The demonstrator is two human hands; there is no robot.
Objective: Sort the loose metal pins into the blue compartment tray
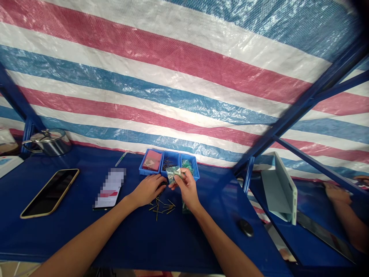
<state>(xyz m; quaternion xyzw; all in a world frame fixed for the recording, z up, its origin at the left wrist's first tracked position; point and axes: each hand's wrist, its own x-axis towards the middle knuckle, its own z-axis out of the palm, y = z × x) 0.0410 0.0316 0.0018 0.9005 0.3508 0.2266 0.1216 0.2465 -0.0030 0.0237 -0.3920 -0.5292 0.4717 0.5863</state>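
My right hand (188, 187) pinches a small clear plastic bag (172, 173) with greenish contents, held over the front of the bins. My left hand (148, 189) is beside it, palm down, its fingers curled at the front edge of the middle bin; what lies under the fingertips is hidden. Slim brass-and-dark metal pins (157, 211), like screws or bits, lie loose below the hands. Three joined blue bins stand behind: the left bin (140, 169) holds reddish packets (152, 160), the middle bin (172, 154) dark slim pieces, the right bin (196, 171) green packets (187, 164).
Left on the blue table (83, 231) are a dark phone (50, 193), a lit phone (110, 190), a pen (121, 159) and a steel pot (52, 142). Right are a round black object (245, 227) and a tablet case (281, 192). Another person's hand (338, 193) rests farther right.
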